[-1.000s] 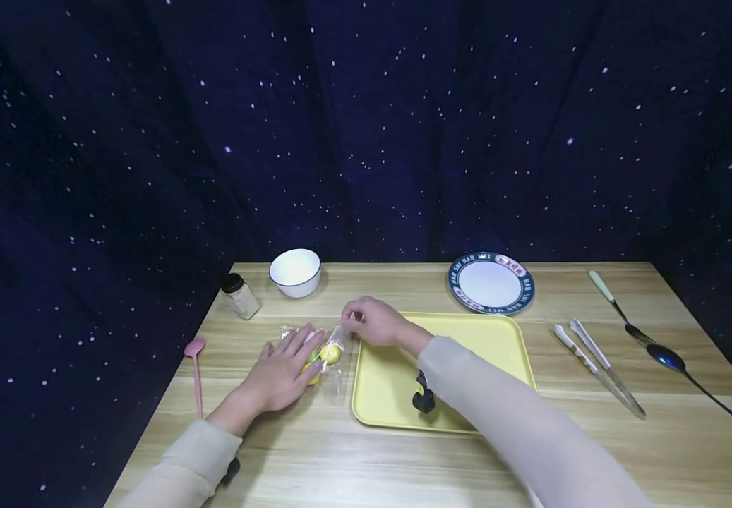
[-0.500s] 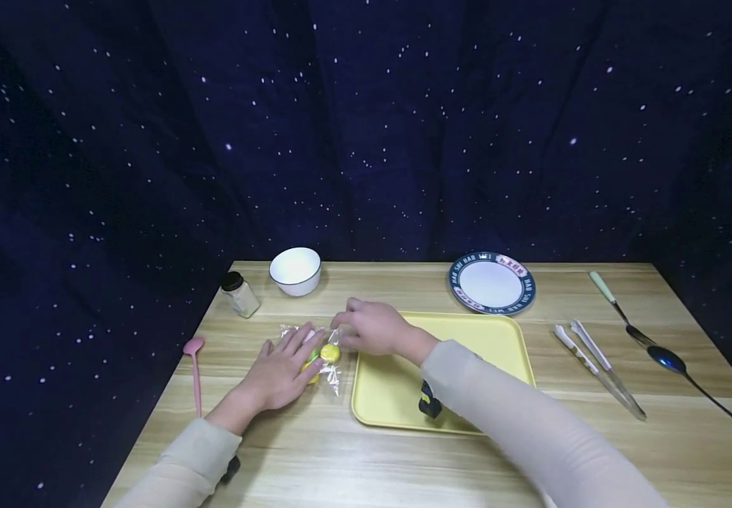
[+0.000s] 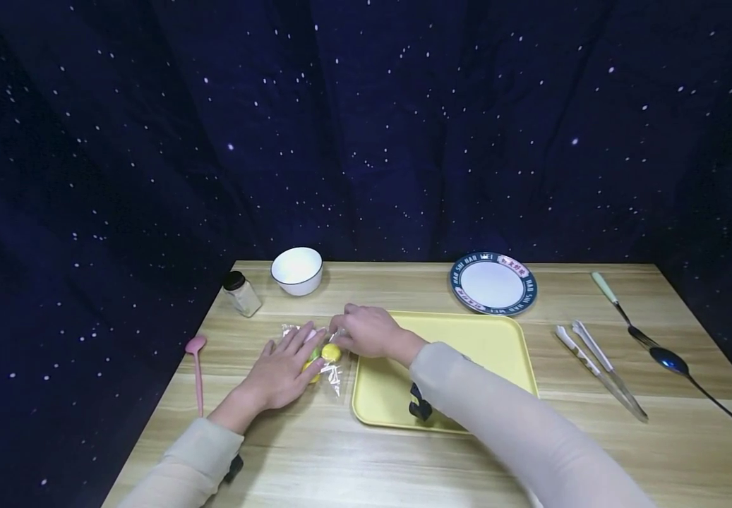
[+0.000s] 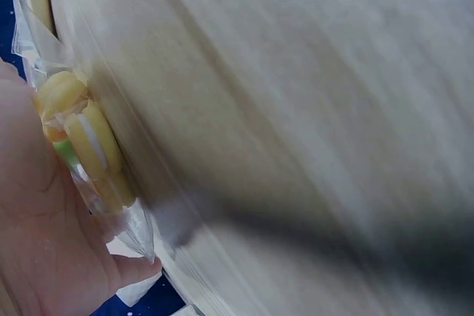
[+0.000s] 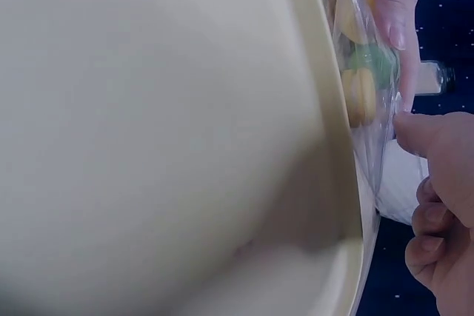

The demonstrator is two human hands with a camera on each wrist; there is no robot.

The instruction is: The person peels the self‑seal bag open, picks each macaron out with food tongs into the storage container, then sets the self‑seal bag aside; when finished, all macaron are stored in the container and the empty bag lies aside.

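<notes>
Macarons [image 3: 331, 353] in a clear bag [image 3: 332, 375] lie on the counter [image 3: 353, 469] at the yellow tray's [image 3: 381, 396] nine o'clock. The left hand [image 3: 281, 374] rests over the bag, fingers straight; the right hand [image 3: 368, 331], fingers curled, pinches its film at two o'clock. A jar [image 3: 243, 298] sits at the bag's ten o'clock, a white bowl [image 3: 297, 271] just before twelve.

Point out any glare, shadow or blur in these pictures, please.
Head view: glare low on the table, glints on the clear bag; left wrist view: table blurred, dark shadow lower right; right wrist view: soft shadow on the tray.
</notes>
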